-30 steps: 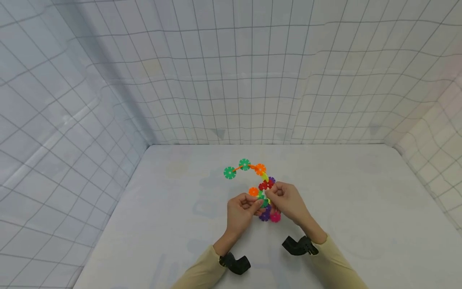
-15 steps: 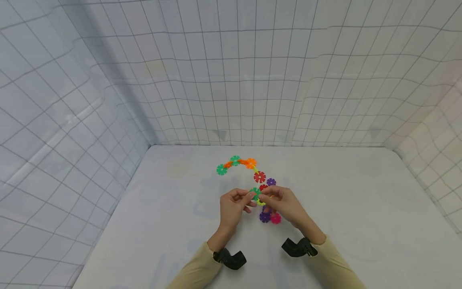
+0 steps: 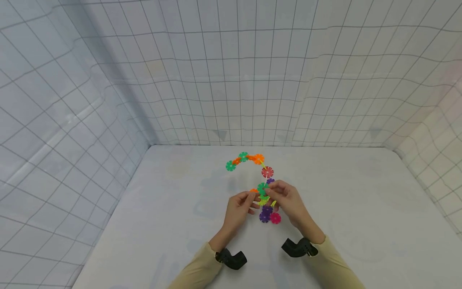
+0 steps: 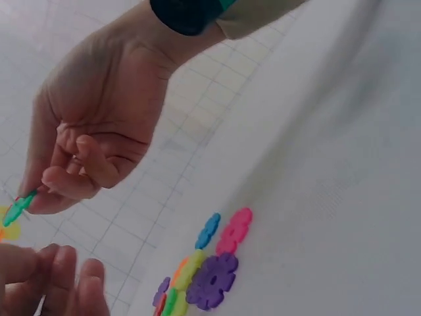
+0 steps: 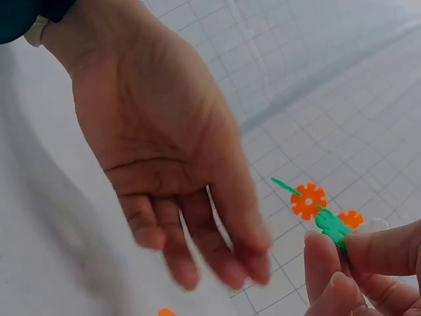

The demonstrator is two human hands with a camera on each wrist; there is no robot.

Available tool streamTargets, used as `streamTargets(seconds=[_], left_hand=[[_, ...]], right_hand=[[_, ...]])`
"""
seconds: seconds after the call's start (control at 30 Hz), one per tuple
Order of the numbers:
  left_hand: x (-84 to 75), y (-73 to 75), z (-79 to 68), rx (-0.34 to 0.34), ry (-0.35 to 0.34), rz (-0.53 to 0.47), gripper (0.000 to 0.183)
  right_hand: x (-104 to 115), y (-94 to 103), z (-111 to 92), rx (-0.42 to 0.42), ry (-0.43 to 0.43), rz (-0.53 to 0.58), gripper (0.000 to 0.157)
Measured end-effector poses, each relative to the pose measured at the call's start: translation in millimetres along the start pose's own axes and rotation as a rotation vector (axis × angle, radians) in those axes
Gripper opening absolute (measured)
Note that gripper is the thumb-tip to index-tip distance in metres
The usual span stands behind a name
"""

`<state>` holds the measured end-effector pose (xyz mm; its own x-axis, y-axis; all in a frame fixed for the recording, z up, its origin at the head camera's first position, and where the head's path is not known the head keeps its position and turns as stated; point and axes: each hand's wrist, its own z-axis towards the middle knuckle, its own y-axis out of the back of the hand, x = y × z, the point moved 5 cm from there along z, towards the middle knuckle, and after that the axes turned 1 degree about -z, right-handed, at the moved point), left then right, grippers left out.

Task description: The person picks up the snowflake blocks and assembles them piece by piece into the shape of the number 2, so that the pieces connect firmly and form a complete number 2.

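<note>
My right hand (image 3: pixel 288 202) pinches a green notched interlocking disc (image 3: pixel 262 188) between thumb and forefinger. From this disc a curved chain of joined discs runs up and to the left, through a red disc (image 3: pixel 267 172), an orange disc (image 3: pixel 258 159) and a green disc (image 3: pixel 243 157) to a green end disc (image 3: pixel 231 165). My left hand (image 3: pixel 237 209) is just left of the held disc, fingers loosely bent. In the right wrist view my left hand (image 5: pixel 161 145) holds nothing. The left wrist view shows my right hand (image 4: pixel 99 112) pinching the green disc (image 4: pixel 18 209) edge-on.
Below the hands on the white table (image 3: pixel 162 224) lie loose discs, among them a purple disc (image 3: pixel 264 217) and a pink disc (image 3: pixel 275 218). A blue disc (image 4: pixel 208 230) shows in the left wrist view. Grid-patterned sheets (image 3: pixel 231 80) enclose the back and sides.
Half a second ago both hands were at the green disc. My left hand has let go, and the chain, now in my right hand alone, has shifted right and slightly up in view.
</note>
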<state>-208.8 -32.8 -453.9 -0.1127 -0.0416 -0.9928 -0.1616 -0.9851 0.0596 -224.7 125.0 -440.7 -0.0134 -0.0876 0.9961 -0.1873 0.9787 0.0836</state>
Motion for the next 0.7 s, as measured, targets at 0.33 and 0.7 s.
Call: streamTargets(seconds=[0.33, 0.7], left_hand=[[40.4, -18.9, -0.2, 0.231, -0.097, 0.557, 0.028], [40.2, -22.1, -2.4, 0.230, -0.111, 0.637, 0.025]], right_hand=[[0, 4.3, 0, -0.044, -0.006, 0.068, 0.020], [7, 7.3, -2, -0.057, 0.032, 0.116, 0.023]])
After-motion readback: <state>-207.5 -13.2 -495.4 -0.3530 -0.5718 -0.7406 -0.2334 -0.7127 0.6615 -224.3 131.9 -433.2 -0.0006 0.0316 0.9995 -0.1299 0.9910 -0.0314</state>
